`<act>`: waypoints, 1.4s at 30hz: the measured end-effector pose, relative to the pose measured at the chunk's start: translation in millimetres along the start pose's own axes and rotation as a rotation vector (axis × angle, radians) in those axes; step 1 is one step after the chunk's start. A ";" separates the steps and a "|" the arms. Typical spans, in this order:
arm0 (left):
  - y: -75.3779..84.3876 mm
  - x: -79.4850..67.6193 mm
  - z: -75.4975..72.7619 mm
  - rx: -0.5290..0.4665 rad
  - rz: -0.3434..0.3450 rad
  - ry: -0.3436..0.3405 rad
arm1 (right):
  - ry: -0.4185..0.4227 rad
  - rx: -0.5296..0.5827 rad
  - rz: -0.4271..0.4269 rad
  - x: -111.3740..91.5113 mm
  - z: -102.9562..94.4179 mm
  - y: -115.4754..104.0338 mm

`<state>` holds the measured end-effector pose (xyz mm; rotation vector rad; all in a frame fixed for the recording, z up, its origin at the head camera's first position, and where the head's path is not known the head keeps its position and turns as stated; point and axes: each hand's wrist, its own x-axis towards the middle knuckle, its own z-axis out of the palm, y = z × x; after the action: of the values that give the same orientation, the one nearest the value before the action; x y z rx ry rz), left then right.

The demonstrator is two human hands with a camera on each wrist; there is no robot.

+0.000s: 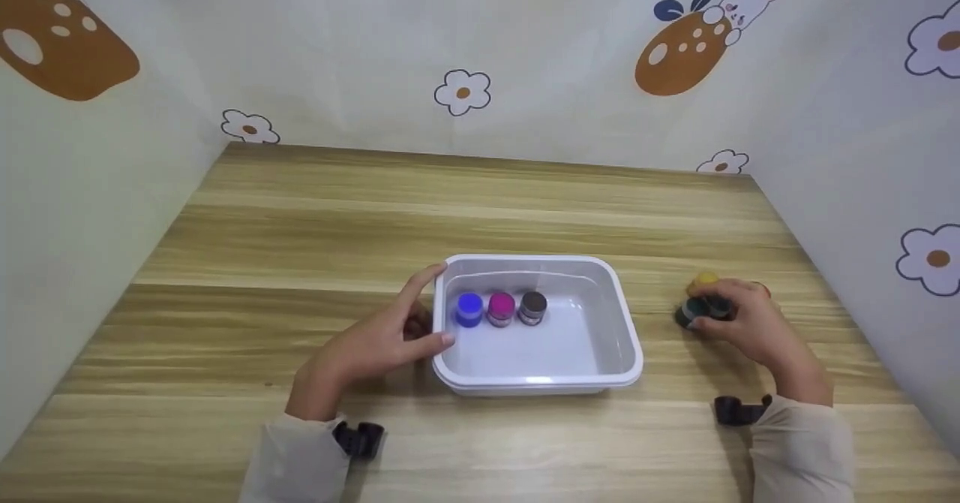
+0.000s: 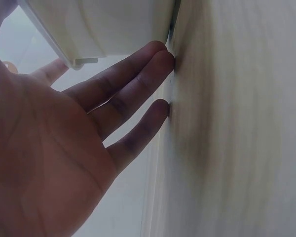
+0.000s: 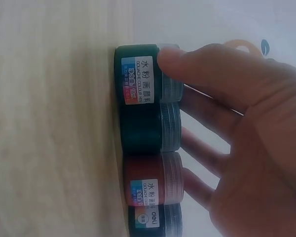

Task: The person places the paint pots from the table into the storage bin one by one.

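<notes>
A white plastic tray (image 1: 525, 368) sits on the table. Inside it, a blue paint jar (image 1: 469, 309), a magenta one (image 1: 501, 309) and a dark brown one (image 1: 532, 308) stand in a row. My left hand (image 1: 382, 334) rests at the tray's left side, thumb over the rim and index finger at the far corner. Its other fingers (image 2: 133, 91) stretch out under the rim, tips at the tabletop. My right hand (image 1: 750, 319) pinches the lid of a dark green gouache jar (image 3: 138, 52) between thumb and fingers. A teal jar (image 3: 140, 128) and a red one (image 3: 144, 168) stand beside it.
Another dark jar (image 3: 170, 219) stands past the red one. A yellow jar (image 1: 706, 278) shows just beyond my right fingers. The wood-grain table (image 1: 420, 203) is bordered by patterned cloth walls (image 1: 360, 75) at the back and both sides.
</notes>
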<state>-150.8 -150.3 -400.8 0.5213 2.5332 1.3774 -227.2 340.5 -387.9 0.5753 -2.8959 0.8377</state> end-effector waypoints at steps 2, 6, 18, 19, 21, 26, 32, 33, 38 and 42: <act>0.4 0.4 -0.2 0.001 0.000 0.002 | 0.001 0.001 0.001 0.1 0.1 -0.5; 0.3 1.1 -0.3 -0.003 0.006 0.005 | 0.003 0.000 0.010 0.0 0.5 -1.5; -1.4 0.6 -0.1 -0.010 0.045 0.008 | 0.008 0.001 0.038 -0.7 1.3 -3.0; -1.3 0.5 -0.1 -0.010 0.043 0.008 | 0.004 0.002 0.043 -0.4 1.1 -3.1; -1.0 0.4 -0.2 -0.006 0.037 0.008 | 0.001 0.000 0.048 -0.1 0.9 -3.5; -0.8 0.6 -0.2 -0.003 0.024 0.005 | 0.037 0.007 0.051 0.3 2.0 -5.8; 0.5 0.4 -1.1 0.000 0.016 0.010 | 0.100 0.039 0.022 1.5 1.4 -16.1; 0.6 0.4 -1.2 0.002 0.015 0.010 | 0.105 0.037 0.022 1.7 1.3 -18.4; 0.0 0.4 -0.3 0.002 0.013 0.011 | 0.103 0.070 0.026 4.7 2.1 -31.5; -1.0 0.4 0.9 -0.012 0.019 0.004 | 0.109 0.131 -0.005 8.0 0.2 -46.1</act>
<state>-151.0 -149.9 -402.1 0.5425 2.5279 1.4006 -217.5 301.7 -363.7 0.5285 -2.7560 1.0304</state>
